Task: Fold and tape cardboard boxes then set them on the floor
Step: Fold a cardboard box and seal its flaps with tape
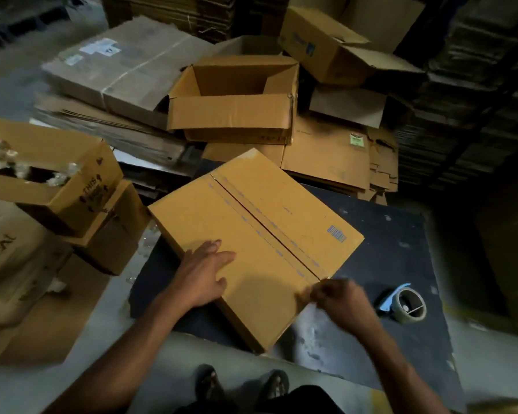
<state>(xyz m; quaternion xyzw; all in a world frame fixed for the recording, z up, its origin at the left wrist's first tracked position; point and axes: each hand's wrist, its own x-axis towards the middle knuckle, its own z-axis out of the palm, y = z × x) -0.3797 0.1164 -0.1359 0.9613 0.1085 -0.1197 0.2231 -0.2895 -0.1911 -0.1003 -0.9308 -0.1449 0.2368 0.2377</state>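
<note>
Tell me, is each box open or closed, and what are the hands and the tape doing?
Box being worked on: flaps closed, seam along its top.
Left hand: flat, pressing on that box.
Right hand: blurred, fingers curled at the near end of the seam; hard to tell what it pinches.
Tape dispenser: lying on the dark mat, not held.
Box behind: open, upright.
Box at left: open, crumpled plastic inside.

matt cardboard box (251,234), glossy tape roll (408,304)

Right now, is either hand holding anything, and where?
Left hand presses flat on the box top. Right hand, blurred, pinches at its near seam end.
</note>
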